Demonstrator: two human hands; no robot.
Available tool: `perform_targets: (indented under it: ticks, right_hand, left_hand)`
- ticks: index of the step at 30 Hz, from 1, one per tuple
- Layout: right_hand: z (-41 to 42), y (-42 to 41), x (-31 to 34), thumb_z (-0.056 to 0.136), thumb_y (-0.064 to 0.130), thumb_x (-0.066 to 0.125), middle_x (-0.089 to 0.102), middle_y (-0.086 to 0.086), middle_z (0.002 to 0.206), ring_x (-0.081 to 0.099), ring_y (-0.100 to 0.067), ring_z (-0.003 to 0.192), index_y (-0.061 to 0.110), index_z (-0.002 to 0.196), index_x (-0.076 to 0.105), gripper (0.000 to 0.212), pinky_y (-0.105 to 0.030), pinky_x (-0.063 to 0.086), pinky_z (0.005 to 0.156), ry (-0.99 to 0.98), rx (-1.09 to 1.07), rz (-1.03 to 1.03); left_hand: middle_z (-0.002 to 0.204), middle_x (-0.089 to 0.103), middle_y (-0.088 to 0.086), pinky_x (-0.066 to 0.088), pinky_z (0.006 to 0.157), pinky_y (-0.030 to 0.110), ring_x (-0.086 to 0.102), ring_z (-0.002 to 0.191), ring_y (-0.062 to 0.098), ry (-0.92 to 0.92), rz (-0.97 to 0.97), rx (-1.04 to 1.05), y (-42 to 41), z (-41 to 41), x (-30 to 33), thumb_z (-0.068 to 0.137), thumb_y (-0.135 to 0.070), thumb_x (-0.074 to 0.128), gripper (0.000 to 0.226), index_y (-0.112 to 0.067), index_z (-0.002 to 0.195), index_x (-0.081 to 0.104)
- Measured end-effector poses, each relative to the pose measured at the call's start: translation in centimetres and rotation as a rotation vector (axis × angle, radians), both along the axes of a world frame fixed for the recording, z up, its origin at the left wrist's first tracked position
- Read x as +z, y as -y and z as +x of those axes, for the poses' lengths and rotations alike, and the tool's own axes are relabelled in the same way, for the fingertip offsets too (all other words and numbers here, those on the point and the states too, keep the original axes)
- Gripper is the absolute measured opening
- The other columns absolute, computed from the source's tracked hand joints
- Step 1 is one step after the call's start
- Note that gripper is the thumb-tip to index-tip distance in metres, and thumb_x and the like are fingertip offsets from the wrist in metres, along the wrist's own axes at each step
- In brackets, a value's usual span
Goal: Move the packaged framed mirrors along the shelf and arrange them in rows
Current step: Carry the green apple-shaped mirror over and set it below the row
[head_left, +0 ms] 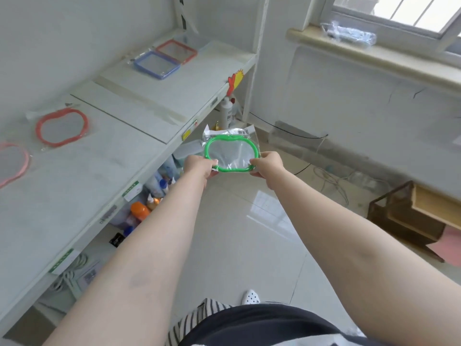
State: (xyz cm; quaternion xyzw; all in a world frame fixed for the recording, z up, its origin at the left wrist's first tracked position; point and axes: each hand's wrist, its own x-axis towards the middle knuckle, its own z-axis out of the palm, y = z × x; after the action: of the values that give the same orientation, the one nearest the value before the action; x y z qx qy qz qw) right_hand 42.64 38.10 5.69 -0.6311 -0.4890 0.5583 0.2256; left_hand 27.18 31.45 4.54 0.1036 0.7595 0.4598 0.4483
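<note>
A green-framed mirror (pixel 230 152) in a clear plastic bag is held in the air, off the shelf's front edge and above the floor. My left hand (pixel 199 167) grips its near left corner and my right hand (pixel 268 166) grips its near right corner. On the white shelf (pixel 139 101) lie a red apple-shaped mirror (pixel 61 126), a pink one (pixel 12 163) at the left edge of the view, a blue rectangular one (pixel 157 64) and a red rectangular one (pixel 176 51) at the far end.
Bottles (pixel 159 186) and boxes stand on the lower shelf under the top board. A wooden crate (pixel 414 216) sits on the tiled floor at right, with cables along the wall. A plastic bag (pixel 349 33) lies on the window sill.
</note>
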Motion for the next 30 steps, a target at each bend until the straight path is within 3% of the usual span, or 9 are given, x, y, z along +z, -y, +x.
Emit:
perform_targets:
  ticks: [2,7,9,16,18,20,24,28,30]
  right_hand:
    - [1.0,-2.3,-0.1,0.084,-0.004,0.061,0.059,-0.015,0.095,0.063,-0.028,0.079,0.007,0.090,0.062,0.012,-0.038,0.059,0.078,0.009,0.005,0.017]
    - [2.0,-7.2,-0.6,0.082,-0.006,0.062,0.061,-0.013,0.099,0.064,-0.025,0.070,0.005,0.106,0.062,0.026,-0.034,0.059,0.072,-0.013,-0.002,-0.006]
    - [1.8,-8.9,-0.8,0.082,-0.006,0.063,0.061,-0.013,0.101,0.065,-0.027,0.076,0.003,0.114,0.060,0.033,-0.034,0.059,0.072,-0.029,-0.014,-0.012]
    - [-0.9,-15.1,-1.0,0.081,-0.005,0.065,0.063,-0.014,0.106,0.067,-0.027,0.080,0.002,0.123,0.058,0.043,-0.033,0.058,0.072,-0.057,-0.077,-0.005]
    - [-2.1,-17.2,-0.7,0.081,-0.004,0.067,0.061,-0.010,0.107,0.067,-0.026,0.082,0.003,0.129,0.054,0.050,-0.032,0.059,0.072,-0.064,-0.099,0.002]
    - [-3.2,-19.0,-0.4,0.081,-0.003,0.068,0.061,-0.009,0.112,0.067,-0.025,0.081,0.004,0.131,0.053,0.053,-0.033,0.060,0.074,-0.065,-0.114,0.010]
    - [-5.1,-22.3,0.0,0.081,-0.003,0.068,0.062,-0.012,0.119,0.068,-0.025,0.081,0.004,0.129,0.055,0.051,-0.036,0.060,0.078,-0.081,-0.149,0.019]
    - [-6.4,-25.4,-0.4,0.081,-0.003,0.068,0.061,-0.015,0.123,0.069,-0.030,0.088,0.004,0.129,0.055,0.050,-0.039,0.060,0.079,-0.072,-0.154,0.011]
    - [-6.9,-27.3,-0.8,0.081,-0.002,0.069,0.060,-0.016,0.125,0.069,-0.030,0.087,0.004,0.131,0.053,0.053,-0.038,0.060,0.078,-0.060,-0.147,0.007]
  left_hand:
    - [0.115,0.067,0.019,0.054,0.095,0.042,0.067,0.102,0.035,-0.013,0.019,0.002,-2.1,1.1,0.0,0.081,-0.002,0.071,0.034,0.004,0.113,0.062]
    - [0.121,0.064,0.017,0.051,0.099,0.041,0.064,0.108,0.035,-0.027,0.027,0.009,-6.2,2.3,-0.1,0.082,-0.007,0.071,0.039,0.002,0.118,0.059]
    - [0.120,0.065,0.016,0.051,0.100,0.041,0.065,0.108,0.034,-0.025,0.028,0.001,-7.8,2.1,-0.1,0.083,-0.007,0.070,0.037,0.001,0.117,0.059]
    - [0.116,0.066,0.019,0.053,0.097,0.042,0.066,0.105,0.034,-0.039,0.047,-0.041,-14.7,-0.8,-0.1,0.083,-0.006,0.070,0.028,0.005,0.107,0.061]
    - [0.115,0.066,0.019,0.054,0.095,0.043,0.067,0.102,0.034,-0.045,0.063,-0.059,-16.9,-2.1,0.4,0.083,-0.005,0.069,0.016,-0.001,0.095,0.060]
    - [0.111,0.068,0.017,0.057,0.088,0.040,0.069,0.096,0.035,-0.047,0.074,-0.072,-19.0,-3.4,0.9,0.084,-0.004,0.068,0.012,-0.007,0.079,0.057]
    - [0.102,0.069,0.011,0.054,0.048,0.020,0.072,0.080,0.026,-0.057,0.094,-0.084,-22.5,-5.4,2.0,0.084,-0.003,0.068,0.021,-0.014,0.072,0.055]
    - [0.102,0.069,0.011,0.053,0.051,0.019,0.071,0.081,0.025,-0.049,0.082,-0.074,-25.4,-6.4,1.7,0.084,-0.004,0.069,0.019,-0.014,0.073,0.056]
    - [0.100,0.068,0.012,0.049,0.041,0.014,0.069,0.073,0.023,-0.039,0.086,-0.053,-27.0,-6.7,1.2,0.084,-0.003,0.068,0.019,-0.012,0.073,0.056]
